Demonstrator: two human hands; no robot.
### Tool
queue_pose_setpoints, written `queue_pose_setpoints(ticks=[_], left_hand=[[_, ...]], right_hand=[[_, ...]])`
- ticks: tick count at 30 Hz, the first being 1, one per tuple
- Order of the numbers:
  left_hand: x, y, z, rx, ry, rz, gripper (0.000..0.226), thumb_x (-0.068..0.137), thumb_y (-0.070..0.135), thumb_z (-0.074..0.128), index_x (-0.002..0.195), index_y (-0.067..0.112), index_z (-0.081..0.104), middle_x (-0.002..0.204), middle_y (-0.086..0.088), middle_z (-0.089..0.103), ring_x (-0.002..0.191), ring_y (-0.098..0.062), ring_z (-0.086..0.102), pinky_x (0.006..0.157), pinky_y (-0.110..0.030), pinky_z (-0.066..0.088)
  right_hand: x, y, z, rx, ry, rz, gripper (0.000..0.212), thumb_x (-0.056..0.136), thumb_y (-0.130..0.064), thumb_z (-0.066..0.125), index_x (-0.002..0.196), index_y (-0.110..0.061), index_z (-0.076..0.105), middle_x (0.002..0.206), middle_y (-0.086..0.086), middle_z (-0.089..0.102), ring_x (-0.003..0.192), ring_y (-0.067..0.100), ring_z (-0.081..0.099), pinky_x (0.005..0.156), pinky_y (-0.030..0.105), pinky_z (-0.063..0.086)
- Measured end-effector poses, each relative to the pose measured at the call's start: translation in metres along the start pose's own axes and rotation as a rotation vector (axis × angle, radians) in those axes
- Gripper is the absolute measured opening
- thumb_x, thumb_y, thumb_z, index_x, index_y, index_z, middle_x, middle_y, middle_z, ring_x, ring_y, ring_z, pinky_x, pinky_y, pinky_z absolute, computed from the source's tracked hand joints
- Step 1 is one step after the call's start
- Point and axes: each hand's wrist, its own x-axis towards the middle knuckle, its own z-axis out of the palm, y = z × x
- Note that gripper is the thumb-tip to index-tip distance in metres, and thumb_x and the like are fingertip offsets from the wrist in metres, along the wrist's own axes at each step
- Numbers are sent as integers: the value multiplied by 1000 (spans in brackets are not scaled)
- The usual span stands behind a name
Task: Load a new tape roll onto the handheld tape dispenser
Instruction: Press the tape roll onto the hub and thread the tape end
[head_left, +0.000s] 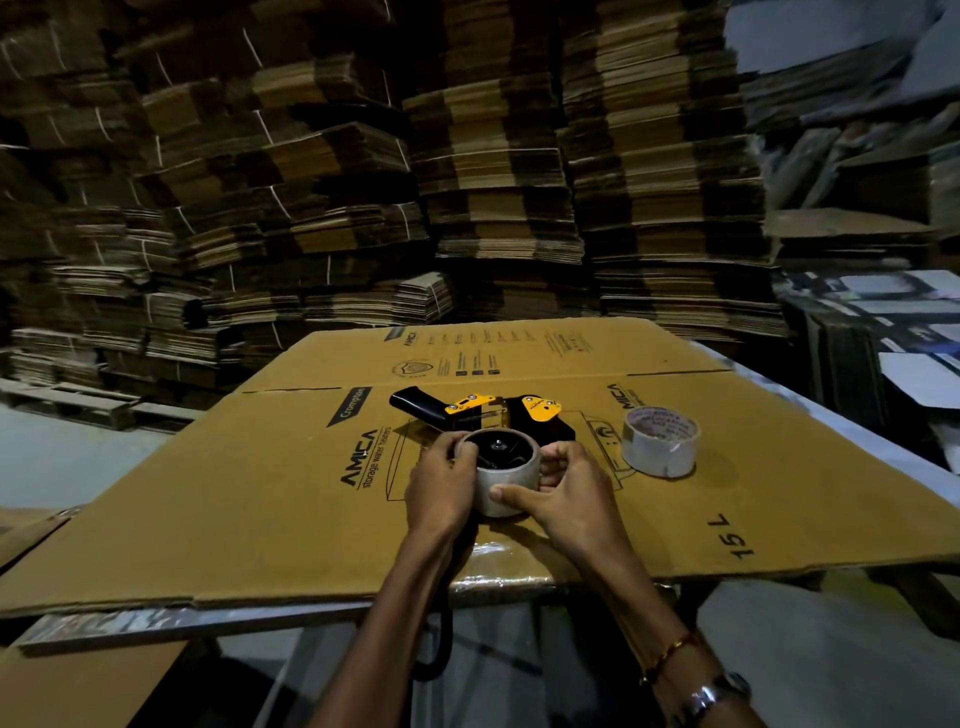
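A black and yellow handheld tape dispenser (488, 413) lies on its side on a flattened cardboard box (291, 499). On its spool sits an almost bare cardboard tape core (511, 475), open end up. My left hand (441, 486) grips the core's left side, fingers curled over the rim. My right hand (563, 493) grips its right side, thumb pressed on the front wall. A full roll of clear tape (660, 441) stands on the cardboard to the right, apart from both hands.
The cardboard sheet covers a table whose metal edge (156, 621) shows in front. Tall stacks of flattened cartons (467, 182) fill the background. More loose cartons (883, 312) pile up at the right. Grey floor lies at the left.
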Motion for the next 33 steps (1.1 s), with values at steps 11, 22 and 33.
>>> queue_pose_setpoints(ticks=[11,22,33], left_hand=[[-10,6,4,-7,65,8,18,91,37,49,101,27,61,97,1,66,87,-20,65,79,-50,59],[-10,7,2,-60,29,3,28,84,43,47,100,30,65,102,-1,70,90,-21,68,79,-52,59],[-1,3,-14,-96,-85,16,25,100,23,51,116,27,69,113,-1,69,96,-14,66,75,-35,58]], right_hand=[[-42,-12,32,-242,314,-206,13,86,-26,75,87,-23,62,95,-11,56,83,8,58,66,12,44],[-54,-11,35,-296,284,-396,14,85,-16,75,98,-17,69,99,-7,60,82,4,57,74,5,39],[-12,-10,-3,218,-58,21,50,76,-21,84,117,-23,54,124,-2,54,110,11,57,87,24,55]])
